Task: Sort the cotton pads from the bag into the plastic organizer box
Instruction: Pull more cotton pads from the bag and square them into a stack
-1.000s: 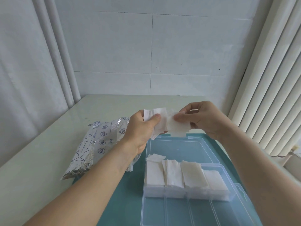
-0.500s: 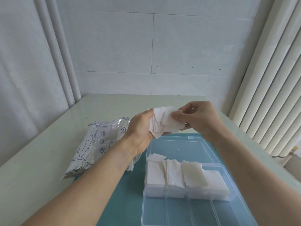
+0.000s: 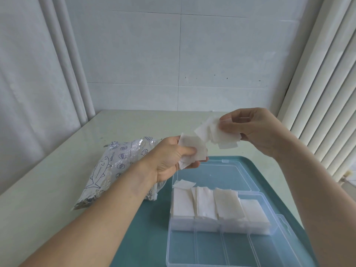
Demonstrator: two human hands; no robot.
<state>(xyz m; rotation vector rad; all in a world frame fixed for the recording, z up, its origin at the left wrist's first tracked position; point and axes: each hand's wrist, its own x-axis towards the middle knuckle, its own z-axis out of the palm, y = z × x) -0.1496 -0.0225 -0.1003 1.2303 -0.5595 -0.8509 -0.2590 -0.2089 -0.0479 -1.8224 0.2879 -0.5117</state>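
Since the earlier frame, hands have parted: left hand (image 3: 173, 157) grips some pads (image 3: 192, 149), right hand (image 3: 252, 130) pinches the rest (image 3: 217, 132), above the box (image 3: 269, 245). Far row filled; near compartments empty; bag (image 3: 115, 166) beside.

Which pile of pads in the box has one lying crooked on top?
The leftmost pile: a loose pad sits askew at its far end; the other three lie flat.
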